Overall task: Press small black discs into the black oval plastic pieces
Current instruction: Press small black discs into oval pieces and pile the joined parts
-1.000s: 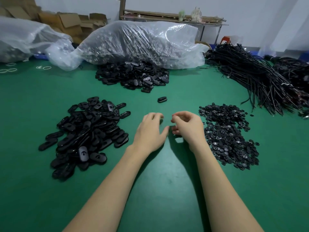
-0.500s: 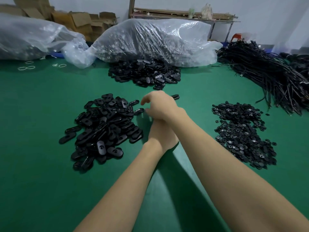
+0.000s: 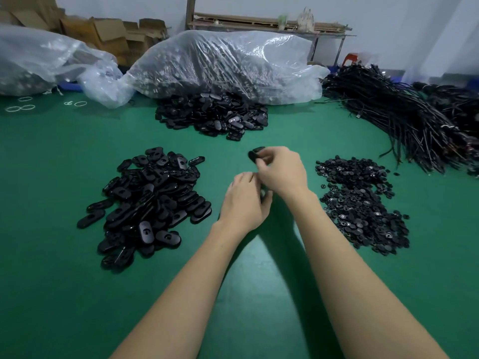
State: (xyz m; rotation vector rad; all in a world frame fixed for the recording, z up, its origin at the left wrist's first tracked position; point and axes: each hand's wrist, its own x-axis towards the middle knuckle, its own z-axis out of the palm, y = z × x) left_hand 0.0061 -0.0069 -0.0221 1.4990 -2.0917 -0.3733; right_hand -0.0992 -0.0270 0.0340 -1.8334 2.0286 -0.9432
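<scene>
My right hand (image 3: 281, 172) is over the middle of the green table (image 3: 51, 294) and pinches a black oval piece (image 3: 254, 154) at its fingertips. My left hand (image 3: 242, 203) lies just below and left of it, back up, fingers curled under toward the right hand. Whether it holds anything is hidden, though a dark bit shows by its thumb. A heap of loose black oval pieces (image 3: 150, 203) lies to the left of my hands. A heap of small black discs (image 3: 363, 203) lies to the right.
A further heap of oval pieces (image 3: 212, 115) lies ahead, against a big clear plastic bag (image 3: 225, 63). A second bag (image 3: 39, 60) lies at the far left, with rubber bands (image 3: 20, 108) near it. Bundles of black cables (image 3: 401, 117) fill the far right.
My right hand, which had reached across my left hand toward the oval heap, has drawn back to the centre with an oval piece. My left hand stayed put.
</scene>
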